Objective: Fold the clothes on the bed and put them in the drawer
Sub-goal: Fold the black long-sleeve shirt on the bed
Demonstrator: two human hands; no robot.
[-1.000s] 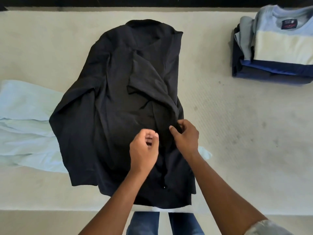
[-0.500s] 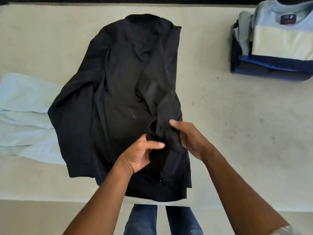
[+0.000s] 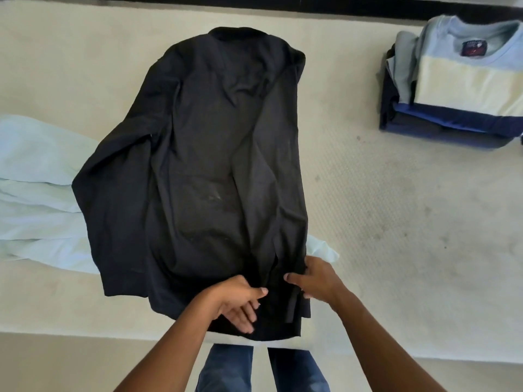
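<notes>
Lying flat at mid-frame on the cream, woven bed (image 3: 396, 222), the creased black shirt (image 3: 212, 151) has the left hand (image 3: 235, 302) resting straight-fingered on its hem, the right hand (image 3: 317, 281) pinching its lower right edge, pale blue garment (image 3: 36, 193) beneath, folded stack (image 3: 458, 89) upper right.

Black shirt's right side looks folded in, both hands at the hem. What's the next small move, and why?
Probably move the left hand to the sleeve that sprawls out over the light blue garment, and fold it in across the black shirt. The right side already lies folded inward, the right hand pinching its lower edge, so that sleeve seems the main part left out.
</notes>
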